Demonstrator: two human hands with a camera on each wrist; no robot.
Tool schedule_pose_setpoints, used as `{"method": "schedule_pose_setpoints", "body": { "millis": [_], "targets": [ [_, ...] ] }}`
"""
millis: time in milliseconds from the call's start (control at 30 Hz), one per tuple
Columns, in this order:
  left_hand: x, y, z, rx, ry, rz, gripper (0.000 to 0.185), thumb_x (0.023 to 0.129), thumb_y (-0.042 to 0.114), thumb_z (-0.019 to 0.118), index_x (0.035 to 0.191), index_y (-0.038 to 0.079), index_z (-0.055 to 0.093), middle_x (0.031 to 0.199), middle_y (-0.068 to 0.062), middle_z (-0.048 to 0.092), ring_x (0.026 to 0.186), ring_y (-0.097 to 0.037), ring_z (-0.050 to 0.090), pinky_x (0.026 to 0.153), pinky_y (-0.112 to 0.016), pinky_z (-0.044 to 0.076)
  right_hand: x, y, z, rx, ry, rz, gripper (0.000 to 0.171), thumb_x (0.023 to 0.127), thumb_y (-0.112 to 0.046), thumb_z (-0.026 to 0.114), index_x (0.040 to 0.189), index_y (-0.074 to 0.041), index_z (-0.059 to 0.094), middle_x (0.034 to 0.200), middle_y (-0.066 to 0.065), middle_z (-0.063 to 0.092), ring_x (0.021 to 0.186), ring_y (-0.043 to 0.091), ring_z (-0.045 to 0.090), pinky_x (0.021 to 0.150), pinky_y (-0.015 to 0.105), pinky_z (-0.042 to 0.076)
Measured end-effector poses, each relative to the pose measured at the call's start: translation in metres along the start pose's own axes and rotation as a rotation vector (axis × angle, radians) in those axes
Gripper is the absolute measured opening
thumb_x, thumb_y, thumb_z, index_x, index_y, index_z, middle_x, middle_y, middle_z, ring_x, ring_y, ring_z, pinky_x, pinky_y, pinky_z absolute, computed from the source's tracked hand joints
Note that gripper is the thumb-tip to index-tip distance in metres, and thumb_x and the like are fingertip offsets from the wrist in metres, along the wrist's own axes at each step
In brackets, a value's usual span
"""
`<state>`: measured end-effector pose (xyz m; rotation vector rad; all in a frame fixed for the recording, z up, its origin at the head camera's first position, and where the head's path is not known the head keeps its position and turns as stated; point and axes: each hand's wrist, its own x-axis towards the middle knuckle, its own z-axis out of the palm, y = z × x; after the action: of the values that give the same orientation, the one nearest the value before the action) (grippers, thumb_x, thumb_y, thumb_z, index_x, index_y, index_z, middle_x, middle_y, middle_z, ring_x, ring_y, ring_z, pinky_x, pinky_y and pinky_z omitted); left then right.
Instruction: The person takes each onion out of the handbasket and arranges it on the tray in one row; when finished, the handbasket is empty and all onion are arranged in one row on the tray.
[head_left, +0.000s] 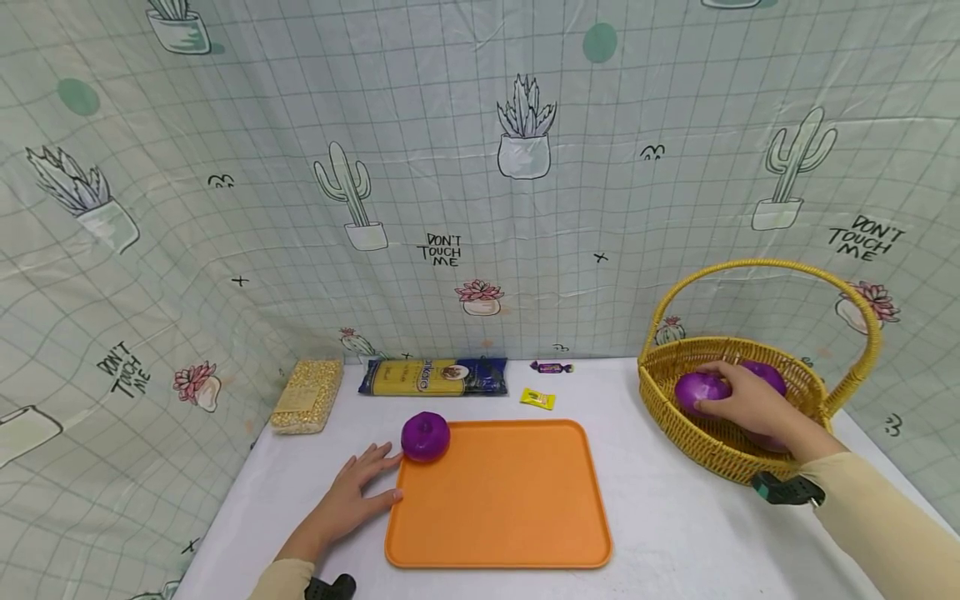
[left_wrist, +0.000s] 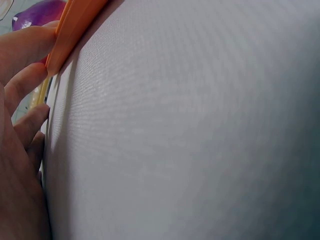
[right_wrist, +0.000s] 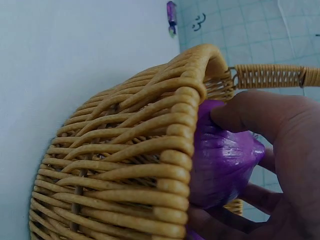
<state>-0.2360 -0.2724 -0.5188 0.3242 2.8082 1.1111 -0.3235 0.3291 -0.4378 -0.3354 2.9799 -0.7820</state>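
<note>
In the yellow wicker basket (head_left: pixel 678 437), my right hand (head_left: pixel 753 404) grips a purple onion (head_left: pixel 699 390). Its thumb and fingers lie around the glossy, pointed bulb (right_wrist: pixel 225 155) beside the basket rim in the right wrist view. Another purple onion (head_left: pixel 768 377) sits behind that hand, partly hidden. My left hand (head_left: pixel 348 496) rests at the left edge of the orange tray (head_left: pixel 502 500), fingers spread, with thumb and fingertips at its rim. On the tray's far left corner stands one more purple onion (head_left: pixel 425 437), close to the left fingertips.
Behind the tray lie a pasta packet (head_left: pixel 433 377), a yellow-wrapped candy (head_left: pixel 537 398) and a purple-wrapped candy (head_left: pixel 551 367). A bag of corn kernels (head_left: pixel 307 396) is at the back left. The basket's tall handle (head_left: pixel 765 263) arches above the right hand. A patterned cloth hangs behind the white table.
</note>
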Motion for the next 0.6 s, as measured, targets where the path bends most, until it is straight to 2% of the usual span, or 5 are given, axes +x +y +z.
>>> {"method": "schedule_pose_setpoints", "body": {
  "millis": [233,600],
  "targets": [
    [-0.001,0.0,0.0,0.0,0.002,0.007,0.061,0.091,0.039,0.076,0.141,0.009,0.061,0.158,-0.02,0.041,0.152,-0.043,0.02,0.122,-0.064,0.003,-0.006,-0.002,-0.006,0.003,0.009,0.052,0.072,0.094,-0.039,0.073,0.144,0.004,0.044,0.136,0.042,0.044,0.119,0.062,0.047,0.089,0.075,0.047],
    [0.0,-0.001,0.0,-0.002,-0.009,-0.002,0.063,0.091,0.04,0.076,0.143,0.009,0.059,0.159,-0.019,0.04,0.153,-0.042,0.018,0.123,-0.063,0.001,-0.012,-0.004,-0.013,0.001,0.027,0.027,0.069,0.093,-0.036,0.073,0.142,0.004,0.046,0.133,0.042,0.047,0.116,0.062,0.05,0.086,0.075,0.048]
  ]
}}
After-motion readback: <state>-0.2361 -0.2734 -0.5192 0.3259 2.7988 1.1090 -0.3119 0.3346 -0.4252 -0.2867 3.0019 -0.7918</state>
